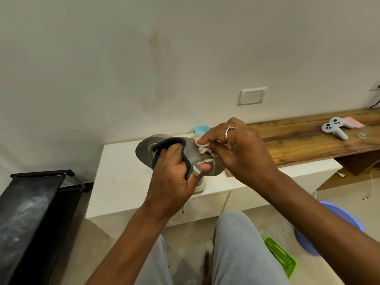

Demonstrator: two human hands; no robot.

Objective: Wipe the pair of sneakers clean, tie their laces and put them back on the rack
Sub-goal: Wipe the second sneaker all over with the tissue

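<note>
A grey sneaker (pixel 147 148) with a dark collar is held up above the white cabinet (pixel 121 182). My left hand (pixel 172 179) grips it with fingers inside the opening and the thumb on its side. My right hand (pixel 236 150) pinches a small white wipe (pixel 200 141) and presses it onto the sneaker's upper, near the white laces. A second shoe's pale sole (pixel 200 187) shows just below the left hand on the cabinet, mostly hidden. The black shoe rack (pixel 33 212) stands at the lower left.
A wooden shelf (pixel 308 140) runs to the right with a white game controller (pixel 335 128) and a pink item. A purple basin (pixel 337 225) and a green basket (pixel 281 256) sit on the floor at right. My grey-trousered legs fill the bottom middle.
</note>
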